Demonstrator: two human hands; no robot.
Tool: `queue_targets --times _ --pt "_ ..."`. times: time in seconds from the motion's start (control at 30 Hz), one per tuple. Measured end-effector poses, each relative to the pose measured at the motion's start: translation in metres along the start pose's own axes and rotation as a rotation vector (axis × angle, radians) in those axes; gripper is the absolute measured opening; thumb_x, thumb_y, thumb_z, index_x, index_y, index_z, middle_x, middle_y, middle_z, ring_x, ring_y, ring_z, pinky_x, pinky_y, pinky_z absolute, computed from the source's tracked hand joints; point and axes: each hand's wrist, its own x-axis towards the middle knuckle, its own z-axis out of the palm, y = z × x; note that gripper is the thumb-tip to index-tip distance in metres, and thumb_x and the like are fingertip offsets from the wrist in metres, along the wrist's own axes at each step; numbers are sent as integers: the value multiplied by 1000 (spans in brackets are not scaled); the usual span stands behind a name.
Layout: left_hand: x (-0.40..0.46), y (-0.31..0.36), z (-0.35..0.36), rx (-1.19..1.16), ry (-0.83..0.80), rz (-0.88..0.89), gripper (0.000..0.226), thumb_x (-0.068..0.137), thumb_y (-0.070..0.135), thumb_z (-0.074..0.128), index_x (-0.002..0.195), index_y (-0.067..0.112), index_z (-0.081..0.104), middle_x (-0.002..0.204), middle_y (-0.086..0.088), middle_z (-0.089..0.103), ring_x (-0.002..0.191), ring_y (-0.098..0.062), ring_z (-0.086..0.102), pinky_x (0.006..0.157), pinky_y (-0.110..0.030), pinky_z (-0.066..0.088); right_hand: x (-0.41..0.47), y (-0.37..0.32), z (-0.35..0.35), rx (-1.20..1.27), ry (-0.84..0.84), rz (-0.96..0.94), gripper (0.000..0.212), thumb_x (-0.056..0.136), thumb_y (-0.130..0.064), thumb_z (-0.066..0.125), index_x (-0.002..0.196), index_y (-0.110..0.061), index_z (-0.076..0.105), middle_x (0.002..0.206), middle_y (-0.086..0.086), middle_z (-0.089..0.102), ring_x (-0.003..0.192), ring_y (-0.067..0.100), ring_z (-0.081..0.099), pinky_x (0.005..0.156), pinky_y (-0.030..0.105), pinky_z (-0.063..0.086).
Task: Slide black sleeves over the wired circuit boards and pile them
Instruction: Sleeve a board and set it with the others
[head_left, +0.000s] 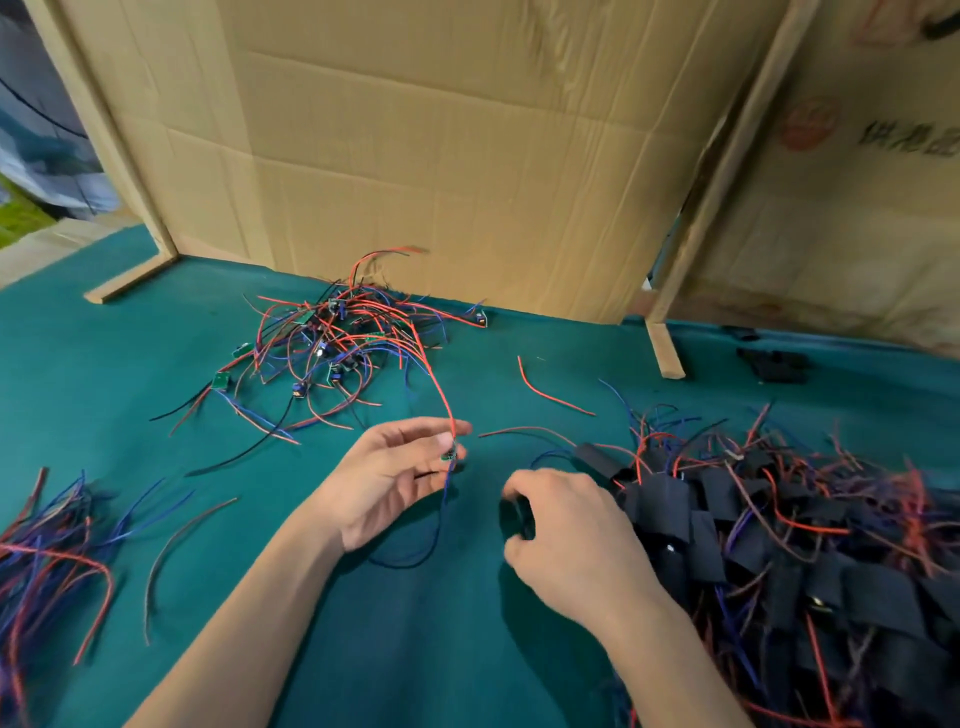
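Observation:
My left hand (387, 478) pinches a small green circuit board (450, 456) at its fingertips; a red wire arcs up from the board toward the far pile and a blue wire loops down onto the cloth. A little to the right, my right hand (566, 540) is closed around a black sleeve (519, 517), mostly hidden by the fingers. A tangle of bare wired boards (332, 343) lies at the back centre. At the right, a large pile of sleeved boards (779, 545) with red and blue wires sticking out reaches the right hand.
Green cloth (415, 639) covers the table. A bundle of loose wires (47, 551) lies at the left edge. Single wires (550, 389) lie scattered mid-table. Cardboard panels (441, 156) on wooden posts wall off the back. A few black sleeves (774, 364) sit far right.

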Motion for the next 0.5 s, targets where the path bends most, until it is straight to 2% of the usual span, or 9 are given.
queue_targets --times 0.07,0.1,0.13,0.2,0.27,0.33,0.37,0.43,0.5 --pt "7 -1 2 -21 13 31 30 81 15 73 108 3 75 87 -12 67 66 -13 63 65 -22 53 -9 1 -16 90 -28 -33 32 85 -31 65 117 -28 66 115 -11 69 110 16 59 93 31 46" --pt "9 -2 2 -39 19 47 32 77 15 78 106 3 76 87 -12 66 66 -12 62 64 -22 52 -13 3 -28 139 -22 -53 32 86 -35 66 118 -31 67 111 -16 70 106 6 59 94 27 44" --pt "10 -4 0 -47 21 55 34 73 15 81 104 2 76 85 -10 65 66 -12 62 64 -21 51 -18 6 -43 168 -8 -70 29 87 -40 67 116 -34 69 101 -23 69 95 -5 57 92 22 42" --pt "10 -6 -2 -32 15 57 33 72 17 78 101 2 77 76 -3 62 62 -13 60 62 -20 50 -23 17 -79 173 34 -81 22 85 -44 70 107 -38 72 81 -30 65 80 -12 55 80 9 39" --pt "11 -7 -2 -5 4 61 28 74 15 75 98 3 77 70 3 58 58 -11 56 62 -20 52 -17 36 -119 114 51 -59 17 83 -45 71 98 -39 73 81 -31 68 84 -16 58 78 1 39" --pt "12 -7 0 22 1 57 23 75 13 74 97 5 76 74 3 62 60 -10 59 64 -19 54 6 60 -152 -45 26 -37 16 80 -47 68 92 -38 74 84 -31 68 85 -21 58 76 -3 36" --pt "11 -6 2 28 3 51 22 76 13 70 96 5 75 77 3 65 62 -11 61 65 -19 54 24 76 -163 -154 5 -13 16 80 -46 69 91 -36 74 85 -27 70 84 -16 61 77 0 38" --pt "11 -5 4 26 17 42 24 76 14 66 97 4 74 80 -1 69 65 -13 63 65 -20 52 67 119 -177 -321 -16 76 15 84 -38 73 96 -30 76 92 -12 76 93 8 69 88 22 50" --pt "11 -5 4 19 21 38 25 77 14 66 98 3 74 77 -7 67 67 -14 63 66 -22 52 107 170 -180 -375 -54 230 20 85 -28 77 104 -23 76 102 1 78 103 24 69 93 29 50"
